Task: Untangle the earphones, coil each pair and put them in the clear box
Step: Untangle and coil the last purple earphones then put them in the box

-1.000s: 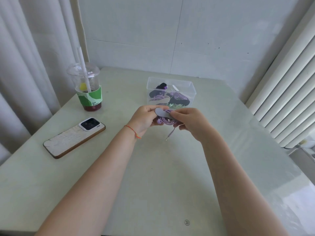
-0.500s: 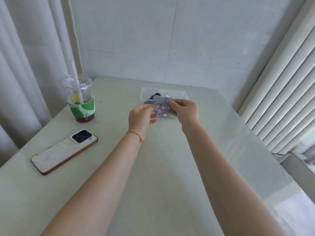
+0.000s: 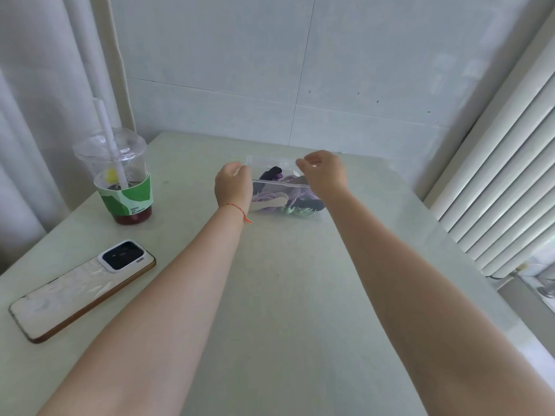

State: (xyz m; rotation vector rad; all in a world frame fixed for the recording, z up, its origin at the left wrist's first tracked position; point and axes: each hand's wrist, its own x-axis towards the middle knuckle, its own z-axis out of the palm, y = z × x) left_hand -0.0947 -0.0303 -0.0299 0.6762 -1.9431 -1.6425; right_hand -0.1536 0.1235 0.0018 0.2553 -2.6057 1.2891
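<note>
A pale table (image 3: pixel 270 295) holds a phone (image 3: pixel 81 288), a cup (image 3: pixel 120 181) and the clear box (image 3: pixel 270 160). The earphones (image 3: pixel 279 196) lie inside it. The left hand (image 3: pixel 233 186) and right hand (image 3: pixel 324 174) hover at the box, fingers loosely curled, holding nothing.

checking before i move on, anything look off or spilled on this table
Nothing stands out. The drink cup stands upright with no spill, the phone lies flat camera side up, and the earphones sit inside the clear box.
</note>
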